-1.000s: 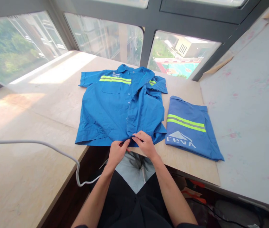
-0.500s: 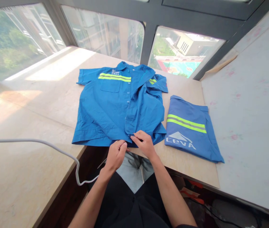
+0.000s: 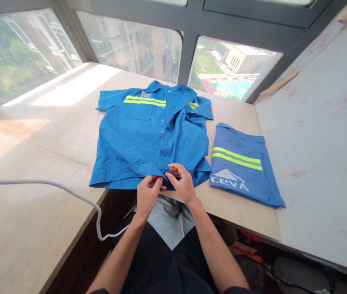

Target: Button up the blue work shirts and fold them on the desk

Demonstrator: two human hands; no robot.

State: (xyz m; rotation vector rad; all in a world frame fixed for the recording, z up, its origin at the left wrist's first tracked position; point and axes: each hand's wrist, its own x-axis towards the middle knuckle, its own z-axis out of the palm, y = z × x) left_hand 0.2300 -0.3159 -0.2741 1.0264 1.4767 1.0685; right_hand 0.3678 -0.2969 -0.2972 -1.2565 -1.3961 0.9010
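A blue short-sleeved work shirt (image 3: 130, 143) lies front up on the ledge, collar towards the windows. Yellow-green and grey reflective strips cross its chest, and its right-hand front panel is rumpled and folded back at the top. At the bottom hem, my left hand (image 3: 149, 192) pinches the left front panel's edge between thumb and fingers; some fingertips are hidden under the cloth. My right hand (image 3: 182, 181) is beside it, thumb and index finger closed on the lower corner of the front opening. To the right is a folded blue work shirt (image 3: 237, 143) with a white "CEVA" print.
The pale stone ledge (image 3: 38, 151) runs under the windows and along the left. A white cable (image 3: 69, 188) crosses its left front edge and hangs down. A flowered wall (image 3: 320, 163) bounds the right side. Dark clutter is under the ledge at lower right.
Both hands stay at the hem; the left hand has turned and its fingers reach further under the cloth. My right hand's fingers have risen slightly. The whole view has shifted slightly.
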